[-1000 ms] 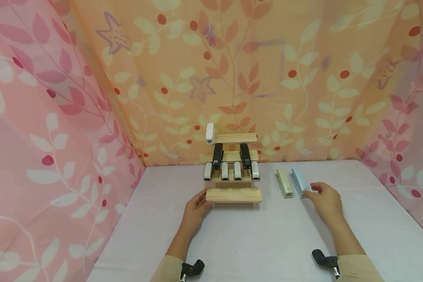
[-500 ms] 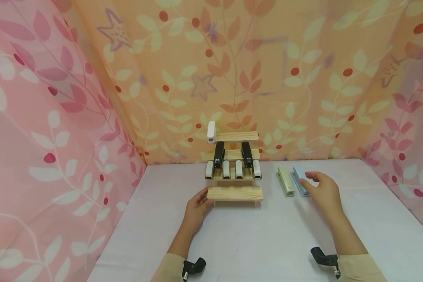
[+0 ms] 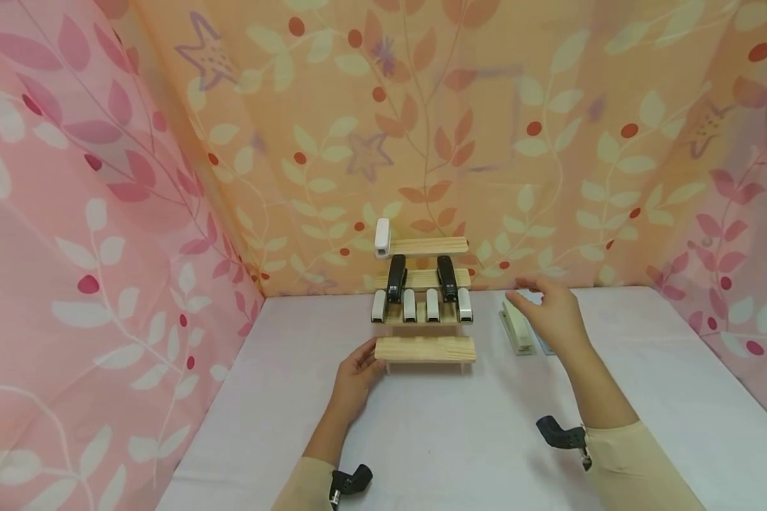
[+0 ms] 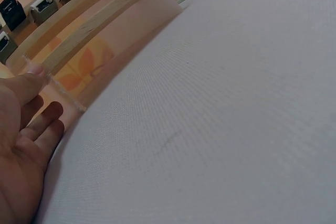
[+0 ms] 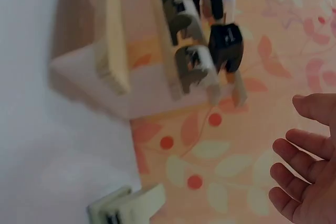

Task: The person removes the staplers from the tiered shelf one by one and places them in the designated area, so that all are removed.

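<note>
My left hand (image 3: 353,377) grips the left end of a tiered wooden display rack (image 3: 425,349); in the left wrist view the thumb (image 4: 34,70) presses the end of its lowest plank. Fingers apart and nothing between them, my right hand (image 3: 555,318) hovers over two staplers on the table. One is a pale green stapler (image 3: 518,332); the other, a light blue stapler (image 3: 547,348), is mostly hidden under the hand. On the rack, white staplers (image 3: 432,305) fill the second tier, two black staplers (image 3: 396,278) stand above, and one white stapler (image 3: 383,238) sits at the top left.
A white cloth covers the table (image 3: 434,440). Floral curtains (image 3: 358,142) close off the back and both sides, with the rack standing near the back one. A black wrist camera mount (image 3: 559,433) sticks out from the right sleeve.
My right hand has lifted from the blue stapler and moved left and away from me, over the green one. The left hand stays on the rack.
</note>
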Demonstrator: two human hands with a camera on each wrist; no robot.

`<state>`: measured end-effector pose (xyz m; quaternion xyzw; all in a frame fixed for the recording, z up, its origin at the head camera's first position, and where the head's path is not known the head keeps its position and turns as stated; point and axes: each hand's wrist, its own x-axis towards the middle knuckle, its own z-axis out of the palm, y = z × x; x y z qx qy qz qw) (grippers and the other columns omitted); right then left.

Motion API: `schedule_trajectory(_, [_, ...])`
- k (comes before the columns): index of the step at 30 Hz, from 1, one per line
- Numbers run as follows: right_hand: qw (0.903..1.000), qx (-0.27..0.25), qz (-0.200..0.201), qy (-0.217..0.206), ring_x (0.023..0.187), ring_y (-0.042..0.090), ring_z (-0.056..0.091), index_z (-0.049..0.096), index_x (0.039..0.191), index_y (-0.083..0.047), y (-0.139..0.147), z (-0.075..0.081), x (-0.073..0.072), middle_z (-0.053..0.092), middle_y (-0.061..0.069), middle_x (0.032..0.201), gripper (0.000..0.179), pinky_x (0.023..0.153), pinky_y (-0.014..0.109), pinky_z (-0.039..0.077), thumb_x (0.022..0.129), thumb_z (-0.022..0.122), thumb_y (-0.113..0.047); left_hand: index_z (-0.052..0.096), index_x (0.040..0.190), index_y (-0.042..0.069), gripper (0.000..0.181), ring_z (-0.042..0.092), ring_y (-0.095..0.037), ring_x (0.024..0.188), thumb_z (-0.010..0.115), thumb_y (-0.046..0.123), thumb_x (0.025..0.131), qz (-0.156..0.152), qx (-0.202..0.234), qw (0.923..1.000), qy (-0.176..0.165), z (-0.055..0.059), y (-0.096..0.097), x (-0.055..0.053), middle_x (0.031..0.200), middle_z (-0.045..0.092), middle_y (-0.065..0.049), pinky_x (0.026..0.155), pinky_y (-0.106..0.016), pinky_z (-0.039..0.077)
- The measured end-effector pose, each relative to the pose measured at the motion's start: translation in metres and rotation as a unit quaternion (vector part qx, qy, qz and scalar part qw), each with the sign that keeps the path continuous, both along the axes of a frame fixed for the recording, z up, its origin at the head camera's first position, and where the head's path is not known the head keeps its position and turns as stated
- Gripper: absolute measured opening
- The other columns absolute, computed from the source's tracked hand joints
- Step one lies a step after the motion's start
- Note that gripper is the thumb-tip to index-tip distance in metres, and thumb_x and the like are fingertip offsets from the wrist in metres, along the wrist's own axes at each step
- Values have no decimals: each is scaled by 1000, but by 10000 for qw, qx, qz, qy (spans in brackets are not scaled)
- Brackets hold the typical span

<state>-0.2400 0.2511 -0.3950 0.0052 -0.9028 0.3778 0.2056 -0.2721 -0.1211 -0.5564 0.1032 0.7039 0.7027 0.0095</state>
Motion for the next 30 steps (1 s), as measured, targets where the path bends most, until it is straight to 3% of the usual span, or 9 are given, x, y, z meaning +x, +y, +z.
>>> schedule_trajectory(4, [9994,-187,283,-43,127,42,58,63,136,-5,-19,21,-14,64,21,136,58,99,63,52,98,68,-47,52,150,11,61,59,-24,130,75,20,94,44,-73,10000,2,5,-1,0,150,55,-11,101,-21,54])
schedule_trajectory(10, [9979,-108,642,41,133,40,54,64,135,-4,-46,45,-34,64,17,137,53,107,60,46,97,71,-40,51,150,9,61,59,-26,131,74,18,95,-5,35,10000,-43,7,-1,0,151,53,-13,101,-22,54])
schedule_trajectory(14, [9957,-119,913,-106,117,40,64,61,141,-5,-63,56,-44,60,16,143,56,85,47,61,98,70,-41,50,150,8,61,58,-27,131,74,16,95,-59,126,9998,-117,5,-1,2,152,52,-13,101,-21,53])
schedule_trajectory(16, [9940,-225,1038,-279,109,40,67,59,143,-7,-71,61,-48,57,15,147,59,71,40,63,98,70,-43,51,150,8,61,58,-27,132,74,15,94,-78,138,9998,-126,4,-1,2,152,52,-13,101,-21,53])
schedule_trajectory(18, [9924,-276,1121,-425,110,40,68,58,145,-9,-79,67,-53,54,15,150,60,68,39,63,98,69,-45,51,150,8,61,58,-28,132,75,15,94,-88,150,9998,-114,3,-1,2,152,52,-13,101,-21,54])
schedule_trajectory(21, [9919,-105,1175,-475,124,37,62,57,146,-10,-92,73,-62,55,13,150,60,84,45,61,98,69,-45,51,150,6,60,58,-28,132,74,14,95,-120,228,9996,-80,1,-1,2,151,53,-14,101,-22,54])
schedule_trajectory(25, [9906,84,1288,-449,143,34,45,58,145,-7,-109,78,-76,58,11,148,60,111,53,46,98,68,-44,50,150,5,60,58,-28,131,73,14,96,-158,290,9994,-35,1,-1,2,151,53,-15,101,-22,54])
schedule_trajectory(30, [9883,-6,1428,-529,142,34,47,56,147,-10,-130,75,-94,58,9,148,64,115,55,43,97,68,-49,49,150,5,62,58,-29,132,74,15,95,-164,270,9995,-55,2,-1,3,152,52,-16,101,-22,54])
